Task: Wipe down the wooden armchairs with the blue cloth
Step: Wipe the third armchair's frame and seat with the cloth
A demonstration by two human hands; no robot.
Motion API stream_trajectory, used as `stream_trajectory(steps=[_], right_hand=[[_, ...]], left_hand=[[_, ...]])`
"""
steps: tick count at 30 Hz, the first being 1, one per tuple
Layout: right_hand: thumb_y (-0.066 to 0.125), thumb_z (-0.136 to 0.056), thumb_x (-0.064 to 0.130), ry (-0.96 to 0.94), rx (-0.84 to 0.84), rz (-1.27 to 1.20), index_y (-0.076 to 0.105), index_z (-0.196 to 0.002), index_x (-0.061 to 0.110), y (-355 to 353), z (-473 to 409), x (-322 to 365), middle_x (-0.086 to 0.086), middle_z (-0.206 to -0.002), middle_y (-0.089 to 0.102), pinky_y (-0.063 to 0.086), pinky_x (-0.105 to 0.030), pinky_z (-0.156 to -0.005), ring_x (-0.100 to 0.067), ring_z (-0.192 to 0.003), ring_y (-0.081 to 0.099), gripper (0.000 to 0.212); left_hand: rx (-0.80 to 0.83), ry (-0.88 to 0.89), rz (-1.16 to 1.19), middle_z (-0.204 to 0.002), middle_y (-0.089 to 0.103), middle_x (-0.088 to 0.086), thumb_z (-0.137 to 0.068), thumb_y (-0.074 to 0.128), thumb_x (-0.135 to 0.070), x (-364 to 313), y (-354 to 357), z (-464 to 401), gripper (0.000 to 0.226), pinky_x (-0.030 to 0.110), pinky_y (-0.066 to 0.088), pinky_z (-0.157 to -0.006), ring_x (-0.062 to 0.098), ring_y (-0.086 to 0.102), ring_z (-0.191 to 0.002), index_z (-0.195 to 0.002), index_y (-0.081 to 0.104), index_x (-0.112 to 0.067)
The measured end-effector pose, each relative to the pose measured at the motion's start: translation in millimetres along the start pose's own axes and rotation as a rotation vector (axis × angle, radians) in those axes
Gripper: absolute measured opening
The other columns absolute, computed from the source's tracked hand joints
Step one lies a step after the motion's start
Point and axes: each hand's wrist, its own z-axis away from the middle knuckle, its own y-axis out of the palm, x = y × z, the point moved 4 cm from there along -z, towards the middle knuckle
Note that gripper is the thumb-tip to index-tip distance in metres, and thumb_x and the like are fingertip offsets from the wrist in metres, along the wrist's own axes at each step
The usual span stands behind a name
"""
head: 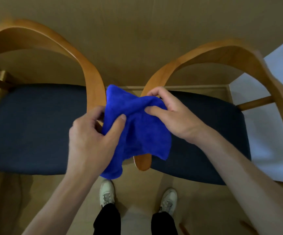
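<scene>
1. The left hand (93, 138) holds the blue cloth (137, 131) at its left edge, thumb pressed on top and fingers curled underneath.
2. The right hand (168, 114) pinches the cloth's upper right part, thumb on top and fingers curled around the far edge.
3. The cloth hangs bunched and creased between both hands, its lower corners drooping free.
4. Behind the cloth, to its left, stands the left armchair (93, 72), with a curved wooden arm and a dark blue seat cushion (32, 126).
5. To the cloth's right stands the right armchair (176, 65), built the same; the tip of its wooden arm (143, 162) shows just below the cloth.
6. Below the cloth, two pale shoes (106, 192) and dark trouser legs stand on the tan floor (137, 184).
7. A white panel (276, 116) sits far right of the cloth.
</scene>
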Motion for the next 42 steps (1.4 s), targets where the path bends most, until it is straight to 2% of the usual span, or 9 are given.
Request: stream_trajectory(steps=[6, 10, 16, 19, 24, 27, 32, 39, 42], right_hand=[[0.060, -0.090, 0.038, 0.360, -0.253, 0.343, 0.056, -0.100, 0.038, -43.0, 9.0, -77.1, 0.011, -0.097, 0.062, 0.043, -0.028, -0.069, -0.007, -0.086, 0.060, 0.011], [0.064, -0.092, 0.042, 0.605, -0.307, 0.577, 0.057, -0.117, 0.023, -52.2, 18.5, -130.0, -0.002, -0.113, 0.060, 0.049, -0.033, -0.080, -0.016, -0.096, 0.059, 0.032], [0.059, -0.093, 0.047, 0.202, -0.446, 0.344, 0.036, -0.145, 0.026, 15.1, 14.9, -115.9, 0.002, -0.144, 0.043, 0.035, -0.022, -0.091, -0.014, -0.127, 0.047, 0.060], [0.068, -0.082, 0.057, 0.364, -0.404, -0.077, 0.014, -0.154, 0.033, 65.1, 11.1, -117.4, 0.008, -0.148, 0.042, 0.041, -0.024, -0.093, -0.014, -0.131, 0.047, 0.093], [0.077, -0.071, 0.059, 0.294, -0.585, 0.010, 0.007, -0.153, 0.031, 88.9, 0.4, -114.9, 0.007, -0.146, 0.040, 0.049, -0.042, -0.100, -0.014, -0.127, 0.048, 0.111], [0.075, -0.071, 0.063, 0.254, -0.645, 0.057, 0.006, -0.154, 0.026, 64.6, -37.9, -113.6, 0.000, -0.147, 0.039, 0.048, -0.033, -0.094, -0.017, -0.123, 0.051, 0.114], [0.067, -0.078, 0.063, 0.353, -0.756, 0.296, -0.011, -0.156, 0.021, 9.4, -113.8, -101.9, -0.016, -0.161, 0.009, 0.042, -0.029, -0.081, -0.034, -0.132, 0.045, 0.118], [0.051, -0.079, 0.067, 0.187, -0.623, 0.567, 0.000, -0.154, 0.043, 87.1, -21.6, -113.3, -0.010, -0.158, 0.015, 0.049, -0.029, -0.072, -0.028, -0.116, 0.055, 0.093], [0.048, -0.076, 0.072, 0.280, -0.529, 0.620, -0.008, -0.152, 0.050, 115.5, 21.5, -127.5, -0.004, -0.155, 0.017, 0.049, -0.030, -0.069, -0.023, -0.109, 0.058, 0.097]], left_hand=[[0.378, -0.089, -0.300, -0.101, 0.055, -0.010, -0.084, 0.063, -0.055, 59.1, 86.0, -4.7, 0.045, 0.028, 0.050, -0.078, 0.008, 0.055, -0.088, -0.117, 0.058, -0.025], [0.318, -0.055, -0.222, -0.103, 0.044, -0.013, -0.075, 0.073, -0.050, 91.1, 104.5, -4.1, 0.048, 0.024, 0.045, -0.082, 0.005, 0.047, -0.095, -0.113, 0.049, -0.032], [0.594, -0.408, 0.080, -0.122, 0.056, -0.009, -0.082, 0.067, -0.052, 118.1, 121.4, 10.2, 0.063, 0.021, 0.049, -0.081, 0.004, 0.056, -0.104, -0.132, 0.040, -0.023], [0.560, -0.368, 0.181, -0.119, 0.060, -0.009, -0.091, 0.062, -0.036, 117.5, 123.9, 27.4, 0.051, 0.013, 0.051, -0.078, -0.002, 0.060, -0.102, -0.135, 0.039, -0.024], [0.625, -0.501, 0.475, -0.122, 0.064, -0.003, -0.076, 0.063, -0.004, 128.7, 113.2, 33.3, 0.065, 0.029, 0.053, -0.092, 0.008, 0.060, -0.113, -0.136, 0.045, -0.021], [0.485, -0.604, 0.520, -0.120, 0.065, 0.000, -0.069, 0.052, -0.011, 137.7, 103.5, 19.2, 0.069, 0.042, 0.051, -0.095, 0.018, 0.061, -0.111, -0.138, 0.049, -0.018], [0.354, -0.565, 0.434, -0.125, 0.062, -0.012, -0.095, 0.043, -0.008, 134.8, 102.6, -2.5, 0.042, 0.029, 0.040, -0.104, 0.004, 0.053, -0.120, -0.128, 0.058, -0.029], [0.266, -0.570, 0.399, -0.096, 0.059, -0.038, -0.102, 0.039, -0.034, 138.1, 96.8, -12.8, 0.024, 0.008, 0.042, -0.072, -0.025, 0.051, -0.089, -0.120, 0.053, -0.040], [0.298, -0.531, 0.359, -0.119, 0.052, -0.031, -0.103, 0.036, -0.038, 141.0, 99.9, -16.9, 0.033, 0.015, 0.037, -0.098, -0.012, 0.044, -0.116, -0.133, 0.049, -0.036]])
